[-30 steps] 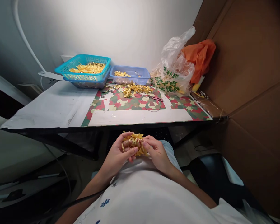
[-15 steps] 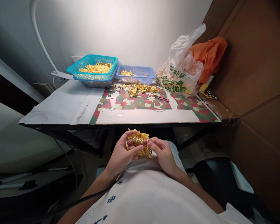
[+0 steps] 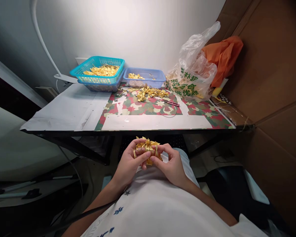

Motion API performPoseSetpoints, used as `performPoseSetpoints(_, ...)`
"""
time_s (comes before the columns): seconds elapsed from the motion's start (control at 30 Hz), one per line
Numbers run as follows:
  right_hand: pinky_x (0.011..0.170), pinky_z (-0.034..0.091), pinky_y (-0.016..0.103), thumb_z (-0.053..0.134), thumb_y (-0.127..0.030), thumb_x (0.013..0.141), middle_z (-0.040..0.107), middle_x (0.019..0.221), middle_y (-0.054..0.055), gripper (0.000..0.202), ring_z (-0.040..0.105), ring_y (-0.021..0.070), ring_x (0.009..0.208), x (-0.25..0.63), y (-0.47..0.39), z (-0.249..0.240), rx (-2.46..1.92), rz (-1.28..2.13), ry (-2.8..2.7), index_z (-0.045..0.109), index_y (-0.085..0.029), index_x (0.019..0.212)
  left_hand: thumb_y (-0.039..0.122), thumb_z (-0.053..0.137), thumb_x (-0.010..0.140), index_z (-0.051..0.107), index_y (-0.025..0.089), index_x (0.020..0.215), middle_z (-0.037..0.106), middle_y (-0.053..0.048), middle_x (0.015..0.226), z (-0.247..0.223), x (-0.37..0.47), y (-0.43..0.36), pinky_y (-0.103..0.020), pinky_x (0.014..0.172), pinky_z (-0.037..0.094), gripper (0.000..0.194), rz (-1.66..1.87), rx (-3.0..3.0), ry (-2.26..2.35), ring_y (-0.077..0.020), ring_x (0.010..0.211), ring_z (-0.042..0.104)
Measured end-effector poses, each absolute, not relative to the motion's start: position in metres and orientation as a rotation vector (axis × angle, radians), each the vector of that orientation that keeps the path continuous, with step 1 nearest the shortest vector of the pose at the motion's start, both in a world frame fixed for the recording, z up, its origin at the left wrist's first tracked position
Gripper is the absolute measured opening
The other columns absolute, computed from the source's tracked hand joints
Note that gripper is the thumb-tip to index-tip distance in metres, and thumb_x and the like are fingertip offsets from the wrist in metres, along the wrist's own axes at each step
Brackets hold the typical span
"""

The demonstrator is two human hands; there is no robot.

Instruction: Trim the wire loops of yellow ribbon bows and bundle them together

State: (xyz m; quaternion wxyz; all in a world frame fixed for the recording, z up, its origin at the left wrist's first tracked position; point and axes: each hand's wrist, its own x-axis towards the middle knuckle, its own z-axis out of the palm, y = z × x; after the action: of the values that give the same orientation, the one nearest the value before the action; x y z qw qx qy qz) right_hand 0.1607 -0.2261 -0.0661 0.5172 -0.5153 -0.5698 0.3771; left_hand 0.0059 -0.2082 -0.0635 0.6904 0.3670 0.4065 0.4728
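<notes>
Above my lap, in front of the table edge, I hold a bundle of gold ribbon bows (image 3: 148,143) with shiny gold ties wound at its middle. My left hand (image 3: 131,158) curls round the bundle's left side, its thumb pressed on the gold ties. On the right side, my right hand (image 3: 169,160) pinches the bundle between thumb and fingers. Both thumbs lie close together near the lower middle. Part of the bundle is hidden behind my fingers.
A turquoise basket (image 3: 75,73) of gold bows is stacked on a blue one at the back left. Next to it stands a lilac basket (image 3: 160,76). Loose gold bows (image 3: 148,93), pink-handled snips (image 3: 172,103) and a plastic bag (image 3: 189,72) lie on the table (image 3: 56,115).
My right thumb has moved left and slightly down, closer to my left thumb. The right fingers now sit higher over the bundle's right end. My left hand has barely moved.
</notes>
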Motion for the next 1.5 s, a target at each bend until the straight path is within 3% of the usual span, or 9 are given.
performPoseSetpoints(0.2, 0.068, 0.053, 0.029, 0.069, -0.018, 0.074, 0.066, 0.083, 0.003, 0.013, 0.062, 0.0172, 0.079, 0.159, -0.227, -0.065, -1.232, 0.796, -1.395, 0.073, -0.023, 0.086, 0.031, 0.085, 0.068, 0.053, 0.019, 0.107, 0.072, -0.001, 0.079, -0.062, 0.006, -0.208, -0.013, 0.040, 0.044, 0.051, 1.059, 0.806, 0.907, -0.0063, 0.051, 0.056)
performPoseSetpoints(0.53, 0.081, 0.052, 0.033, 0.059, -0.024, 0.080, 0.065, 0.090, 0.003, 0.016, 0.062, 0.0181, 0.087, 0.161, -0.225, -0.072, -1.245, 0.933, -1.366, 0.065, -0.022, 0.095, 0.030, 0.086, 0.065, 0.052, 0.019, 0.105, 0.070, 0.003, 0.071, -0.059, 0.008, -0.208, -0.012, 0.039, 0.042, 0.053, 1.074, 0.797, 0.929, -0.0046, 0.046, 0.053)
performPoseSetpoints(0.77, 0.078, 0.052, 0.034, 0.072, -0.024, 0.072, 0.065, 0.090, 0.003, 0.025, 0.063, 0.0193, 0.086, 0.157, -0.226, -0.074, -1.289, 0.780, -1.380, 0.061, -0.021, 0.094, 0.030, 0.084, 0.068, 0.050, 0.019, 0.106, 0.069, 0.004, 0.068, -0.061, 0.007, -0.209, -0.012, 0.037, 0.039, 0.052, 1.041, 0.761, 0.896, -0.0017, 0.037, 0.046)
performPoseSetpoints(0.9, 0.078, 0.051, 0.035, 0.071, -0.021, 0.073, 0.066, 0.086, 0.001, 0.017, 0.063, 0.0196, 0.085, 0.157, -0.226, -0.075, -1.294, 0.687, -1.420, 0.063, -0.022, 0.088, 0.030, 0.086, 0.065, 0.051, 0.019, 0.106, 0.065, 0.006, 0.063, -0.060, 0.007, -0.208, -0.012, 0.037, 0.037, 0.055, 1.028, 0.734, 0.892, -0.0018, 0.037, 0.046)
performPoseSetpoints(1.1, 0.067, 0.052, 0.028, 0.068, -0.021, 0.075, 0.063, 0.086, 0.001, 0.012, 0.062, 0.0164, 0.079, 0.157, -0.227, -0.076, -1.255, 0.760, -1.365, 0.063, -0.022, 0.086, 0.030, 0.087, 0.063, 0.053, 0.018, 0.107, 0.065, 0.006, 0.064, -0.060, 0.008, -0.207, -0.013, 0.037, 0.037, 0.057, 1.024, 0.700, 0.904, -0.0017, 0.037, 0.045)
performPoseSetpoints(1.3, 0.073, 0.051, 0.031, 0.073, -0.024, 0.072, 0.063, 0.081, 0.000, 0.016, 0.060, 0.0169, 0.078, 0.154, -0.226, -0.077, -1.293, 0.715, -1.356, 0.062, -0.022, 0.082, 0.030, 0.086, 0.065, 0.055, 0.019, 0.107, 0.064, 0.006, 0.065, -0.064, 0.008, -0.208, -0.014, 0.038, 0.038, 0.053, 1.024, 0.703, 0.898, -0.0025, 0.038, 0.045)
performPoseSetpoints(1.5, 0.069, 0.050, 0.029, 0.066, -0.024, 0.076, 0.059, 0.083, 0.000, 0.013, 0.058, 0.0161, 0.079, 0.157, -0.226, -0.079, -1.254, 0.850, -1.319, 0.058, -0.022, 0.086, 0.029, 0.086, 0.065, 0.054, 0.019, 0.107, 0.063, 0.006, 0.065, -0.066, 0.008, -0.209, -0.013, 0.037, 0.037, 0.054, 1.020, 0.692, 0.898, -0.0023, 0.038, 0.045)
